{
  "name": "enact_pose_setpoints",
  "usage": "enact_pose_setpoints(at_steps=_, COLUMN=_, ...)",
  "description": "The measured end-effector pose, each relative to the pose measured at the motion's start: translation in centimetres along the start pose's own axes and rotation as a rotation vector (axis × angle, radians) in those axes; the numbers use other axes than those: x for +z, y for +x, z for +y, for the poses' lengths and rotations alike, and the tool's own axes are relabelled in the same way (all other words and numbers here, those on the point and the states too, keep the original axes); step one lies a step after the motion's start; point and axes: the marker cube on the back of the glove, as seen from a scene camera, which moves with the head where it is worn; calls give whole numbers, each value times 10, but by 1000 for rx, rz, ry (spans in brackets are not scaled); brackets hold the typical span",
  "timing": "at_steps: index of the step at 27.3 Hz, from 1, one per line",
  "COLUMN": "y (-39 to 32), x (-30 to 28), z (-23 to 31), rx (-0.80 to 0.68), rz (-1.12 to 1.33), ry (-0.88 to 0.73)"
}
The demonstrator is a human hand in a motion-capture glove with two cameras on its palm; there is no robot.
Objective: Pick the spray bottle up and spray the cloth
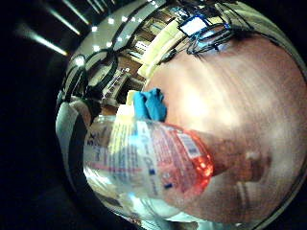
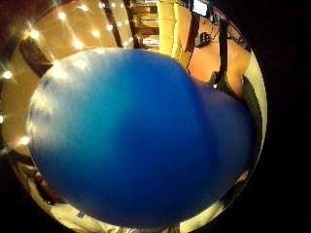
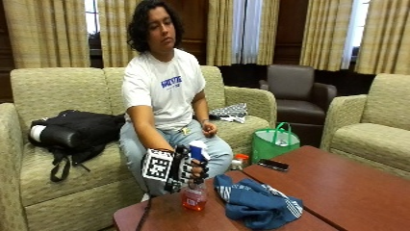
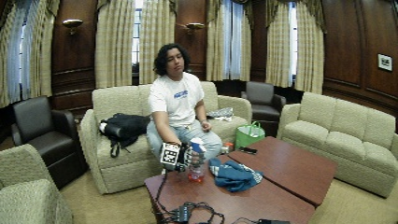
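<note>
Wooden table (image 3: 359,187), illegibly labelled spray bottle (image 3: 195,192)

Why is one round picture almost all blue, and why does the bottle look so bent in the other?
In the thumb side palm view the spray bottle has its blue head pressed so close that it fills the frame as a soft blur. In the little finger side view the very wide lens bulges the bottle, glare brightens the table, and the cloth looks tiny. The outside view is undistorted.
</note>
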Motion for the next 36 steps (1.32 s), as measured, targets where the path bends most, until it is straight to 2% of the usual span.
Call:
enact_pose_setpoints(at_steps=8, y=0, x=-18, z=22, rx=-46, rz=6, ry=85)
enact_pose_setpoints(at_steps=14, y=-34, x=-49, z=31, rx=-11, rz=25, ry=114)
enact_pose_setpoints(at_steps=21, y=-96, x=-87, z=14, rx=-72, rz=210, ry=-55)
enact_pose_setpoints(at_steps=26, y=-141, x=-88, z=-23, rx=-6, rz=377, ry=50)
enact_pose_setpoints(at_steps=31, y=-172, x=-79, z=-29, rx=-126, rz=610, ry=-133)
enact_pose_setpoints(at_steps=36, y=-188, x=-40, z=-29, rx=-256, rz=831, ry=-287)
